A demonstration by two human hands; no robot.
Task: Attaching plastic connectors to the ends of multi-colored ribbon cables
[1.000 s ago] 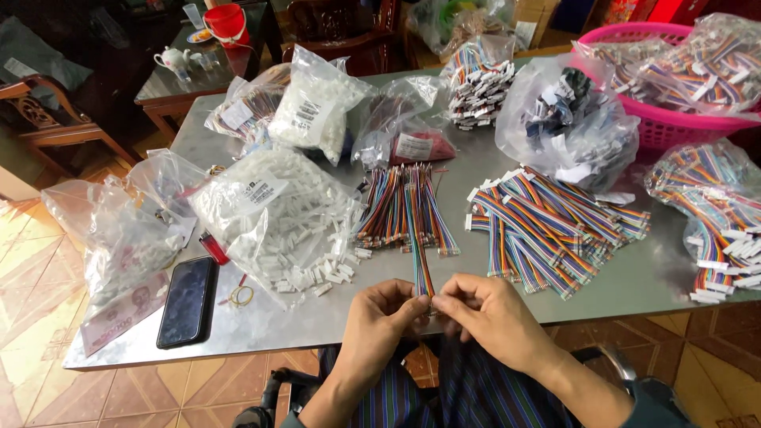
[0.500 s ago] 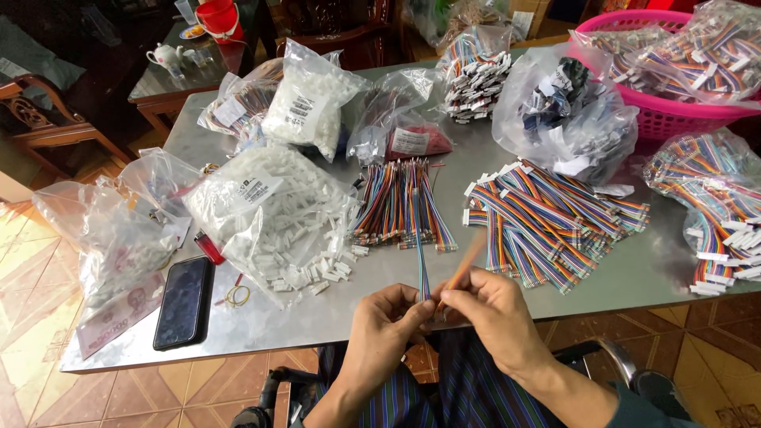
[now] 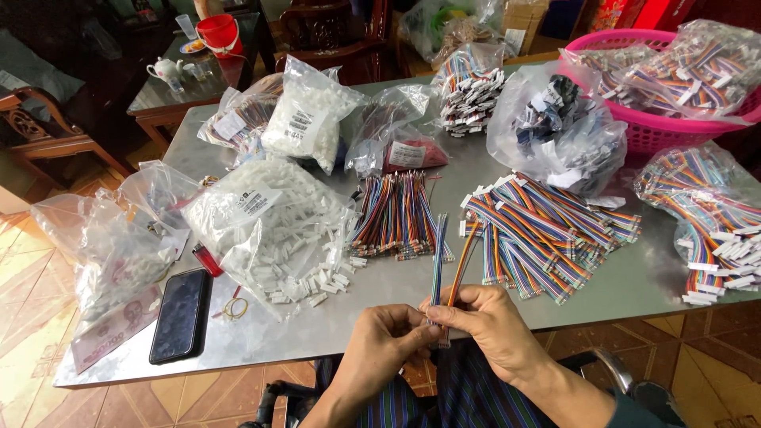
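Note:
My left hand [image 3: 386, 344] and my right hand [image 3: 486, 325] meet at the table's near edge. Between their fingertips they pinch the lower end of a short multicoloured ribbon cable [image 3: 438, 261], which stands nearly upright. An orange strand [image 3: 463, 257] has split off from it to the right. Loose white plastic connectors [image 3: 311, 284] spill from an open clear bag [image 3: 261, 218] left of my hands. A bundle of bare coloured cables [image 3: 396, 214] lies just beyond my hands. To its right sits a pile of cables with white connectors fitted [image 3: 547, 230].
A black phone [image 3: 181, 314], a red lighter [image 3: 208, 259], rubber bands [image 3: 234, 306] and a banknote [image 3: 111, 333] lie at the near left of the grey table [image 3: 626, 281]. Several clear bags of parts crowd the far side. A pink basket [image 3: 674, 131] of cables stands at the far right.
The cable between my fingers has fanned apart, with an orange strand now leaning right of the rest. Both hands stay at the table's near edge.

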